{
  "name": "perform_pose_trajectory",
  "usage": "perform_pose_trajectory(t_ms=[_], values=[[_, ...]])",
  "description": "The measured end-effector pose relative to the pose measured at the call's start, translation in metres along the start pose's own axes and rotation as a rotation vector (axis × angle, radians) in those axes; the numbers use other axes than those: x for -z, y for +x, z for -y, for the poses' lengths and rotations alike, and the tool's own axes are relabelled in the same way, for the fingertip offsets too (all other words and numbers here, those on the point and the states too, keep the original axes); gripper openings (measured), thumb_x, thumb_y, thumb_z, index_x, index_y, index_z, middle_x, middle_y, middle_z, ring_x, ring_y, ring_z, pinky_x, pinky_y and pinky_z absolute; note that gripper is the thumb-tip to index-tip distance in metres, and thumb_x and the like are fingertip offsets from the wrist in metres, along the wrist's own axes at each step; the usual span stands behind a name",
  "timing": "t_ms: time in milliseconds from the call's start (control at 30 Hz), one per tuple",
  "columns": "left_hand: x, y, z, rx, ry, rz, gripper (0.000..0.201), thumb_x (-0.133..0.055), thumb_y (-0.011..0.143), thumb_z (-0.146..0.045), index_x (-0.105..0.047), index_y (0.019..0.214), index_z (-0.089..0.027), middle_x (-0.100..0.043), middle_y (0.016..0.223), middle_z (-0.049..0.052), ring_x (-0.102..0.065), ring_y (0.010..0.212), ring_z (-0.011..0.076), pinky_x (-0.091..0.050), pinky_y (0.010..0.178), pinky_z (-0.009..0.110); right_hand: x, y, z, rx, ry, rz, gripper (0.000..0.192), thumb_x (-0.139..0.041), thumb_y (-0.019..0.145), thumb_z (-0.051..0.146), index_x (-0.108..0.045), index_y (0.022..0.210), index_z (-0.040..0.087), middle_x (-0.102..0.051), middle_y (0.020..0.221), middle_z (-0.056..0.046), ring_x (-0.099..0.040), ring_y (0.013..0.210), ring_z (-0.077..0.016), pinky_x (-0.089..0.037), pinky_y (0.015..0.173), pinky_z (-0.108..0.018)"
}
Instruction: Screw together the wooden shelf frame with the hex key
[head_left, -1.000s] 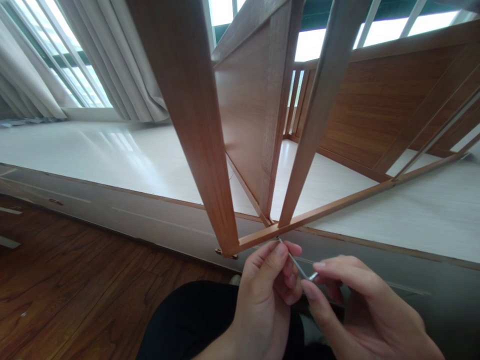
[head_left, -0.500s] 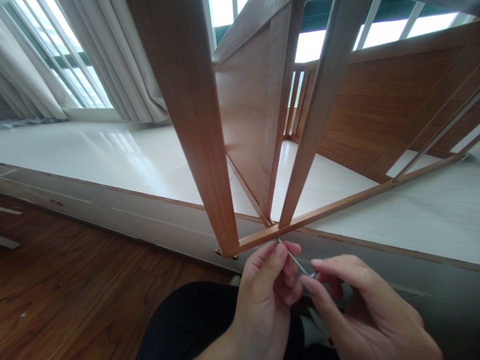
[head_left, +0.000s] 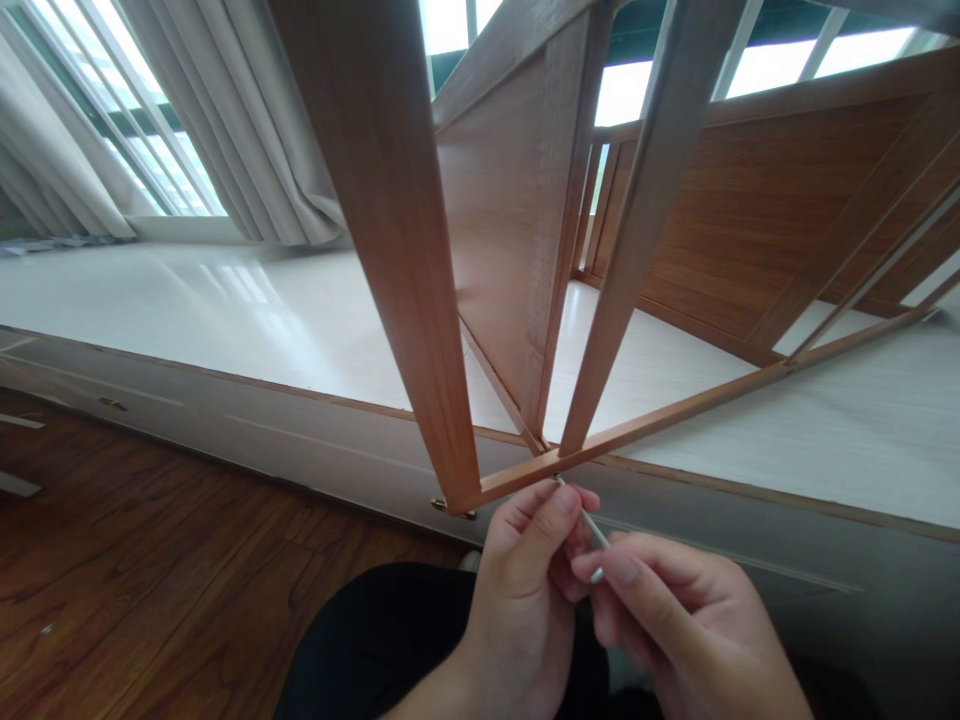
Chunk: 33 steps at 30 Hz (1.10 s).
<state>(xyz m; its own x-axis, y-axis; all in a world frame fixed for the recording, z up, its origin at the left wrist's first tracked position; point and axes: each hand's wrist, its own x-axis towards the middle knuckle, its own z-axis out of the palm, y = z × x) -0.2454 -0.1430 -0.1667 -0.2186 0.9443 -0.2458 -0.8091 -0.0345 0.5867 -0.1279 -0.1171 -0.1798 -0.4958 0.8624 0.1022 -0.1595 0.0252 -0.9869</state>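
Observation:
A thin metal hex key slants from the underside of a wooden bottom rail down toward my right. My left hand pinches its upper part between thumb and fingers, just below the rail. With thumb and forefinger, my right hand grips the key's lower end, where a short bent tip shows. The screw or hole at the upper end is too small to make out. A broad wooden post and a thinner slat rise from the rail, leaning apart.
Wooden panels of the same frame stand on a white ledge. The rail's left corner juts past the ledge's edge. Below are drawer fronts and a brown wood floor. Grey curtains hang by the window.
My right hand has moved left and closed more tightly around the lower end of the hex key, whose bent tip has turned. My left hand stays almost in place.

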Motion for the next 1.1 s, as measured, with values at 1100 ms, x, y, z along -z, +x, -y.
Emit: perform_pose_trajectory(t_ms=[1100], values=[[0.001,0.001,-0.003,-0.025,-0.016,0.094,0.022,-0.082,0.085,-0.033,-0.079,0.081,-0.012,-0.047,0.061,-0.002,-0.036,0.054,0.0055,-0.025,0.047,0.017,0.01,0.002,-0.002,0.746,-0.792,-0.386,0.013,-0.072,0.092,0.019,-0.068,0.104,0.022,-0.072,0.085,0.0,-0.063,0.063,-0.0089,-0.052,0.057,-0.019]])
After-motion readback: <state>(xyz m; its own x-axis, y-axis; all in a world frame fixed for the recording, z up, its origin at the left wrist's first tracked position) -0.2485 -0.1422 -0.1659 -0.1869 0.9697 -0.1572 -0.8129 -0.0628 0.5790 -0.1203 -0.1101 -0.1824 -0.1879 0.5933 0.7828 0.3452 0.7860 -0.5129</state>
